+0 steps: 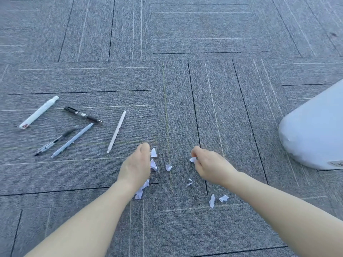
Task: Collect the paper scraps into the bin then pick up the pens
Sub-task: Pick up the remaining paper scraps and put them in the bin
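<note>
Several white paper scraps lie on the grey carpet between and below my hands, among them one (168,167) in the middle and a pair (223,198) nearer to me. My right hand (209,166) pinches a small scrap (193,160) in its curled fingertips. My left hand (136,165) hovers low with curled fingers beside two scraps (153,152); whether it holds one I cannot tell. More scraps (141,191) peek out under my left wrist. Several pens lie at the left: a white marker (39,112), a black pen (82,114), a beige pen (117,131), a pale blue pen (72,140).
A white plastic bin (315,130) stands at the right edge, partly out of frame. The floor is grey carpet tiles with thin stripes. Bare carpet stretches beyond the hands and towards the bin.
</note>
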The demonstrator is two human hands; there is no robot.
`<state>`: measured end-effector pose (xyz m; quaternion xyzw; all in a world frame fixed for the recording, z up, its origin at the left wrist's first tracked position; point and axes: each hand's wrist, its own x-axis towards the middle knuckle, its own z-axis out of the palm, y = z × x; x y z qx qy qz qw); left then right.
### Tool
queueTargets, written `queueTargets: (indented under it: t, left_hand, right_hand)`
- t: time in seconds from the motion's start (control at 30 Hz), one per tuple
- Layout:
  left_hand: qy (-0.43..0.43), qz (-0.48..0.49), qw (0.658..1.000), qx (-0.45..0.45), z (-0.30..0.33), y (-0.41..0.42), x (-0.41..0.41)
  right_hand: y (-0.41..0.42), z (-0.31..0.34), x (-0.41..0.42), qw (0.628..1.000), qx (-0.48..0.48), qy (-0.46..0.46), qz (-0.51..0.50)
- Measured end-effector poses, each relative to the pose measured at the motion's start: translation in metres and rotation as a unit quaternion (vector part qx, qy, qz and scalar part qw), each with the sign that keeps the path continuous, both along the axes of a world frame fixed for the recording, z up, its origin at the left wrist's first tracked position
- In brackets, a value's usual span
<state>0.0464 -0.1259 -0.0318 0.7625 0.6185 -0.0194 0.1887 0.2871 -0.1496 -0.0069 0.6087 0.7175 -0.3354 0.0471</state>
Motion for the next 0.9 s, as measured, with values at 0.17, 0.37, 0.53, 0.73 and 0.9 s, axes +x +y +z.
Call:
queueTargets:
  t: [0.17, 0.37, 0.53, 0.73, 0.9]
  left_hand:
    - [0.024, -0.022, 0.999, 0.001, -0.001, -0.014, -0.005]
    - [0.1, -0.064, 0.992, 0.038, -0.009, -0.004, 0.009]
    - [0.05, -0.155, 0.98, 0.117, -0.019, -0.005, -0.005]
    - [-0.006, -0.05, 0.995, 0.087, -0.017, -0.018, -0.025]
    - [-0.012, -0.025, 0.998, 0.049, -0.009, -0.03, -0.024]
  right_hand:
    - [-0.004, -0.008, -0.011, 0.993, 0.055, -0.089, 0.055]
    - [-0.003, -0.014, -0.009, 0.994, 0.059, -0.081, 0.041]
    - [-0.012, -0.004, -0.02, 0.999, 0.017, 0.037, -0.018]
    - [-0.006, -0.004, -0.053, 0.998, 0.015, 0.03, 0.053]
    - [-0.006, -0.011, -0.069, 0.987, 0.041, -0.068, 0.141]
